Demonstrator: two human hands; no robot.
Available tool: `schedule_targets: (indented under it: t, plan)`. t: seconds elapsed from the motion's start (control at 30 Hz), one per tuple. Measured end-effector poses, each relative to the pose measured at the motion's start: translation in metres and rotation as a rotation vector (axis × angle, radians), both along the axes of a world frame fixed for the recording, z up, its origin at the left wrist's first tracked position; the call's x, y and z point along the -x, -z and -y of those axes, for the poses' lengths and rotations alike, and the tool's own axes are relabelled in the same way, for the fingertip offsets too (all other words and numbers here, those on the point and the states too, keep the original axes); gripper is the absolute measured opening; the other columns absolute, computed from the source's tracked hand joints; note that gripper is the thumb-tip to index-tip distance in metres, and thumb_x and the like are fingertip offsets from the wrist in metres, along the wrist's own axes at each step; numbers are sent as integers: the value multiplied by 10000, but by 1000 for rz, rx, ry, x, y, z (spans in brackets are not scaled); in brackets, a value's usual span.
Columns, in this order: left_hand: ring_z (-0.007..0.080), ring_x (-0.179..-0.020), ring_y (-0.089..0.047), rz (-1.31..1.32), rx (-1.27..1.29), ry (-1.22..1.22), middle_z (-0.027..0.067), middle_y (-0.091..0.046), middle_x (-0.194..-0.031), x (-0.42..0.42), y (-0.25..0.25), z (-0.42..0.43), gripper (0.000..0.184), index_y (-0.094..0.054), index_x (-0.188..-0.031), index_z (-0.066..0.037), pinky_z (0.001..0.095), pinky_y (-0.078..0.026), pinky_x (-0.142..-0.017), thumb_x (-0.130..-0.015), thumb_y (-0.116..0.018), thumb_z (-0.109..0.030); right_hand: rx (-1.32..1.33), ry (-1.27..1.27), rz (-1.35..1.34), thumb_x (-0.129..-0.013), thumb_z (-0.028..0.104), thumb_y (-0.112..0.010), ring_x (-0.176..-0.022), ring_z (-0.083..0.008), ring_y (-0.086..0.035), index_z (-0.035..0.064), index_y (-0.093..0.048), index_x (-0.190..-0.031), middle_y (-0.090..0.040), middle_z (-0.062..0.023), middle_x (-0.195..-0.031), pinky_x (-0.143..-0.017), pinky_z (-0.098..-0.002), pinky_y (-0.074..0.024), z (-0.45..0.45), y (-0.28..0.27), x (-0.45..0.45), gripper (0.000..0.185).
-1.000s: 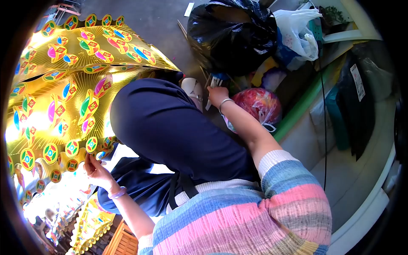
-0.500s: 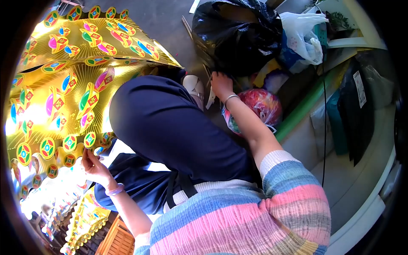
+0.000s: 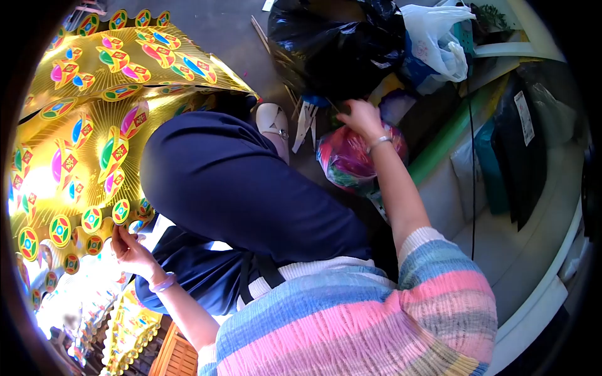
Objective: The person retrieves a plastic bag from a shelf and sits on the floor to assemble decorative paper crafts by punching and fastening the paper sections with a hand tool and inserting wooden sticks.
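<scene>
My left hand (image 3: pixel 130 252) is at the lower edge of a large gold foil decoration (image 3: pixel 94 141) printed with coloured ingot shapes and round medallions. Its fingertips are pinched together on the scalloped rim, just under a medallion (image 3: pixel 121 212). On the other side, my right hand (image 3: pixel 362 119) reaches down over a clear plastic bag of red and pink material (image 3: pixel 351 160). Its fingers are curled, and what they hold, if anything, is hidden. A black plastic bag (image 3: pixel 338 56) lies just beyond that hand.
Thin sticks (image 3: pixel 260 32) and white strips (image 3: pixel 305 125) lie on the grey floor by a light shoe (image 3: pixel 272 119). A white carrier bag (image 3: pixel 439 41) is at the back right, near a green tube (image 3: pixel 448 138). A wooden slatted piece (image 3: pixel 172 351) shows at lower left.
My right hand has moved right, from the sticks and white strips to above the clear bag. My left hand keeps its place at the gold rim while the view shifts slightly.
</scene>
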State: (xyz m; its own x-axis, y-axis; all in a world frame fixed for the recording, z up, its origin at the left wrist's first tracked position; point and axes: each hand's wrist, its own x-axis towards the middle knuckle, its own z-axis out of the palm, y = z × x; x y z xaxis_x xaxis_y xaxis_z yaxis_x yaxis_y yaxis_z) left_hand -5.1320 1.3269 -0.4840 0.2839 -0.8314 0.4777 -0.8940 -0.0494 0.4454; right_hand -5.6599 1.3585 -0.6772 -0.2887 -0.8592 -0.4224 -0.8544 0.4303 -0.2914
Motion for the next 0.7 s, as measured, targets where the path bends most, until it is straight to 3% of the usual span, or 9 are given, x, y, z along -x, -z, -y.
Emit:
schedule_targets:
  t: [0.1,0.2,0.3,0.33,0.43,0.47,0.6,0.7]
  plan:
    - [64,-536,-530,17,2,16,40,-628,-711,0,-1,0,200,-664,-1000,5,194,-430,-490,-885,-609,-149,-82,54,-227,-698,331,-715,-1045,-383,-537,137,-527,-1224,-511,-149,-1214,-915,-476,-416,-52,-52,-8,591]
    - [82,-547,-554,33,20,10,59,-645,-722,-1,1,1,219,-667,-1001,15,214,-456,-495,-878,-621,-161,-215,189,-349,-669,264,-756,-1018,-400,-543,144,-345,-1352,-416,-178,-1271,-890,-505,-440,-98,-70,-15,806]
    - [86,-550,-563,16,27,-6,66,-650,-723,-2,4,3,227,-666,-1008,12,218,-466,-504,-877,-623,-169,-308,414,-117,-639,244,-786,-992,-416,-561,137,-241,-1394,-357,-231,-1319,-843,-480,-482,-128,-53,-13,938]
    - [85,-565,-576,18,-3,-27,72,-660,-742,-5,5,2,231,-666,-1015,8,212,-479,-515,-879,-620,-173,-186,504,-79,-676,205,-748,-928,-437,-573,106,-301,-1337,-461,-265,-1205,-784,-459,-498,-137,-43,-14,804]
    - [78,-600,-591,-67,23,-10,71,-691,-831,-20,14,3,256,-672,-1027,-9,201,-475,-526,-874,-629,-209,153,552,43,-700,147,-703,-874,-445,-577,70,-381,-1229,-566,-264,-1021,-758,-454,-488,-167,19,-6,624]
    - [67,-587,-574,-62,18,1,66,-689,-820,-26,17,3,248,-672,-1028,-11,186,-464,-525,-874,-629,-200,272,567,80,-712,74,-630,-854,-425,-581,24,-491,-1024,-610,-232,-855,-744,-431,-478,-159,3,-12,345]
    - [86,-584,-593,-9,4,-9,68,-673,-759,-18,11,3,237,-670,-1025,-10,200,-492,-529,-881,-619,-191,409,506,245,-700,23,-515,-826,-401,-595,13,-604,-875,-607,-239,-840,-743,-435,-471,-131,-32,12,197]
    - [78,-565,-570,-34,33,15,55,-661,-727,-12,11,3,245,-671,-1028,-14,197,-468,-516,-879,-624,-204,472,403,261,-737,56,-589,-803,-346,-622,18,-629,-889,-621,-210,-843,-705,-376,-488,-110,-60,48,162]
